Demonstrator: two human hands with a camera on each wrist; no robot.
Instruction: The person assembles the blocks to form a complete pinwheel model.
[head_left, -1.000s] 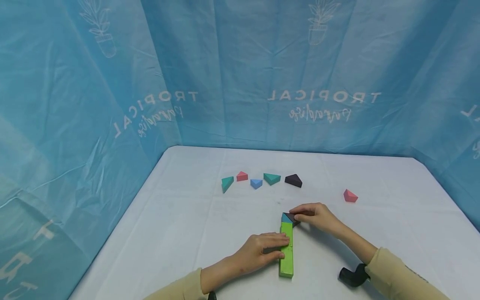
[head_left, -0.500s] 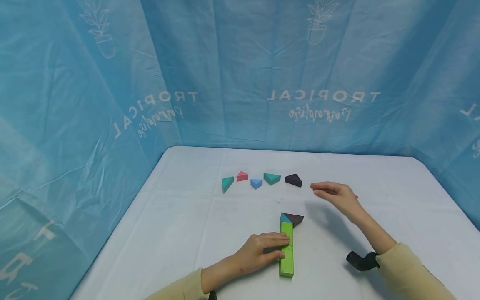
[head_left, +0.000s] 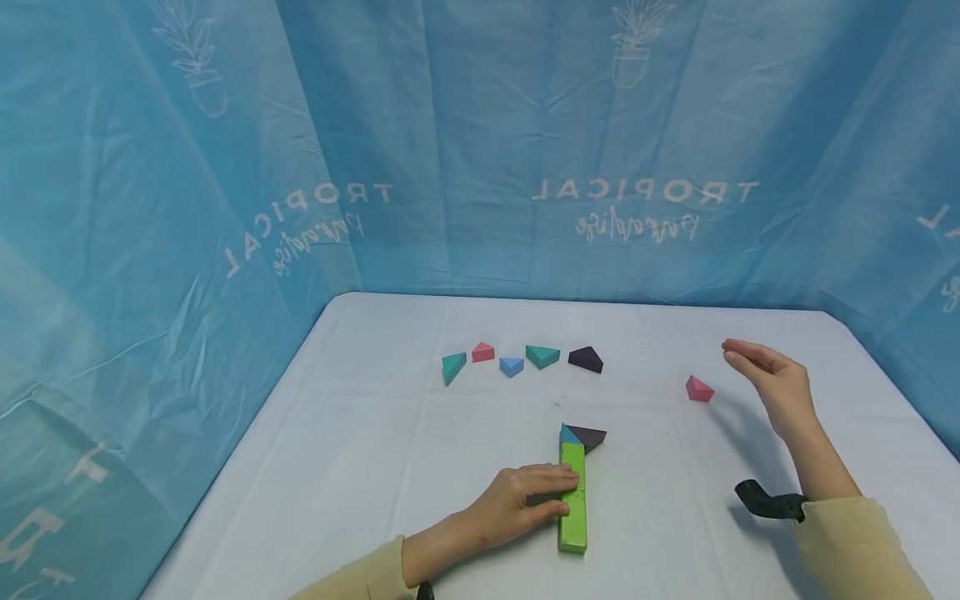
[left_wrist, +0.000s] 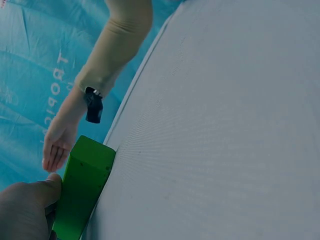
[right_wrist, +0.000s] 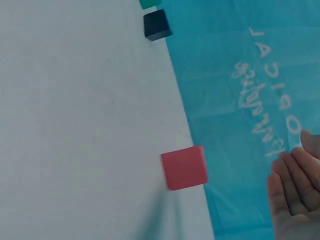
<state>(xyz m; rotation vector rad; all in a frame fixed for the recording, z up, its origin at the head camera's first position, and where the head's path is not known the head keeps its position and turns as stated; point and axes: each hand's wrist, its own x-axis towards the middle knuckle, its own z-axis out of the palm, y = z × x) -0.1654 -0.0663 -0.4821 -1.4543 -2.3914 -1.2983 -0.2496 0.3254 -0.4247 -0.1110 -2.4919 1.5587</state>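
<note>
In the head view, my left hand (head_left: 517,500) rests over a bright green bar (head_left: 573,525) with a seam across it. Its fingers lie on the upper part and its thumb touches the left side. In the left wrist view, the thumb meets the side of the green bar (left_wrist: 85,185). Against the bar's far end sits a small teal-blue triangle (head_left: 570,436), with a black triangular block (head_left: 590,437) to its right. My right hand (head_left: 776,383) is raised over the right side with nothing in its fingers. Left of it lies a red block (head_left: 699,389).
Along the back lie a green triangle (head_left: 453,367), a red piece (head_left: 483,353), a blue triangle (head_left: 512,367), another green triangle (head_left: 543,357) and a black block (head_left: 586,359). A blue printed curtain (head_left: 480,150) encloses the white table (head_left: 360,400).
My right hand has let go of the black triangular block beside the teal-blue triangle. It has risen and swung right, past the red block. My left hand has stayed on the green bar.
</note>
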